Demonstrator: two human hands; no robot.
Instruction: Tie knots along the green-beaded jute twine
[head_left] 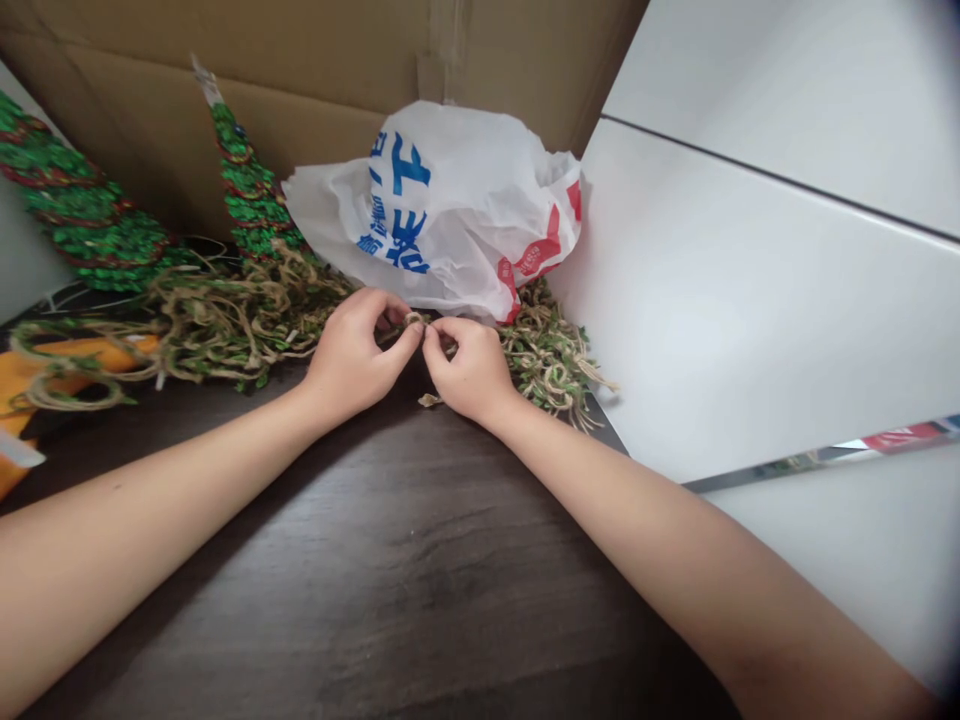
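Observation:
My left hand (358,352) and my right hand (466,366) meet at the middle of a dark wooden surface (390,580), fingers pinched together on a strand of jute twine with small green leaves (415,321). The strand belongs to a tangled heap of leafy twine (225,320) running left from my hands, with more of it (551,360) bunched to the right. Both fists are closed around the twine; the fingertips nearly touch each other.
A crumpled white plastic bag (442,205) with blue and red print lies just behind my hands. Two green sequinned cone trees (251,190) (82,215) stand at the left before a cardboard box wall (337,70). White panels (750,300) close off the right. An orange object (45,380) lies at far left.

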